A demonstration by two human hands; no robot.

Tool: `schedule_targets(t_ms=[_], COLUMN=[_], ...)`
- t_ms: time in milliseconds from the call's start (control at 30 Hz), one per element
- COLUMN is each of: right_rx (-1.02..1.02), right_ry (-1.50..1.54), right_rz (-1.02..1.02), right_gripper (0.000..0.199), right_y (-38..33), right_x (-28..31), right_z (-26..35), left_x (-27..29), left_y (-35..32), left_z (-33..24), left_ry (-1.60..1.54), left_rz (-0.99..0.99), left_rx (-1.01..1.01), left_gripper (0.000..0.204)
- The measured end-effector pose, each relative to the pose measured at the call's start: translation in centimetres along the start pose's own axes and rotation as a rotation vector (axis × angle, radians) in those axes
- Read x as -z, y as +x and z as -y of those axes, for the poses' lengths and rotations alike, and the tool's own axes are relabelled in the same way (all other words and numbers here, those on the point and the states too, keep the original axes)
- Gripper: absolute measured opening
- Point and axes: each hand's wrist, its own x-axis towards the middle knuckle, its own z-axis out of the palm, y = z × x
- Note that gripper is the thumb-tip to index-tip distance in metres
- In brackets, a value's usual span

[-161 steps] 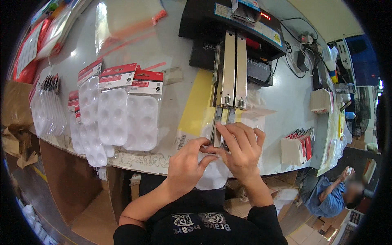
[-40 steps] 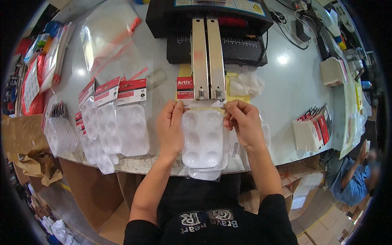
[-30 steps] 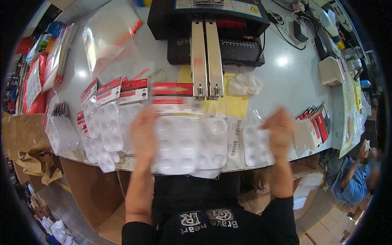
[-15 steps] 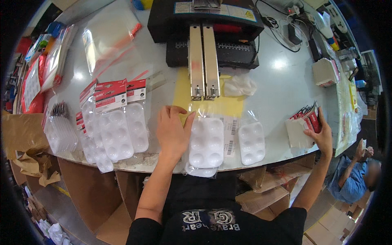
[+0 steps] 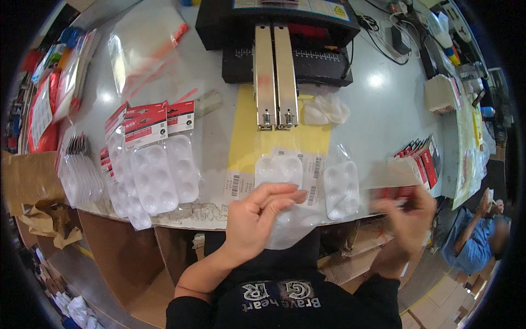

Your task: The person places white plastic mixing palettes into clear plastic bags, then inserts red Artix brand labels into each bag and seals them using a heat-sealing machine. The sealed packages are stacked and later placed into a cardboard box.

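Note:
In front of me, at the table's near edge, a white paint palette [image 5: 278, 166] lies partly hidden behind my left hand [image 5: 255, 219]. The fingers of that hand are pressed together on a clear plastic bag [image 5: 291, 223], which hangs over the edge. My right hand [image 5: 408, 216] is smeared by motion, with a red-and-white header card [image 5: 390, 193] in its fingers. Beside it stands a stack of similar header cards [image 5: 421, 162]. Between the hands lies another bagged palette [image 5: 341, 189]. Barcode labels [image 5: 314, 181] show next to the middle palette.
A black sealing machine [image 5: 285, 68] with two metal arms stands at the back over a yellow sheet [image 5: 244, 129]. Carded palettes [image 5: 156, 175] pile up on the left, near clear bags [image 5: 145, 46]. Crumpled plastic [image 5: 326, 109] lies right of the arms. Open cardboard boxes [image 5: 120, 257] sit below the edge.
My right hand has come away from the card stack toward the middle, carrying a header card. My left hand has moved right and nearer, onto the bag over the middle palette.

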Motion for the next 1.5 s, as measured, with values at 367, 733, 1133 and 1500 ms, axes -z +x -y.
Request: schedule_targets(t_ms=[367,733,1133,1500], right_rx=[0.134,-0.378,-0.113,-0.443], right_ry=[-0.167,0.332,0.25,0.767], right_rz=[0.567,0.554,0.418,0.213], right_gripper=[0.032,0.02,0.012,0.014], right_y=[4.3,2.8,1.1,6.4], right_x=[-6.3,-6.3,-7.1,-12.5], right_z=[2.6,-2.1,-3.1,-5.1], left_x=[0.6,1.9,2.4,4.1], left_y=[-1.0,-0.3,-0.9,6.6], left_z=[0.3,1.3,1.6,3.3], left_ry=[0.383,0.178,0.139,0.364], left_rz=[-0.101,-0.444,-0.416,-0.463], left_rx=[-0.103,-0.175,-0.073,-0.093], left_gripper=[0.012,0.02,0.022,0.029])
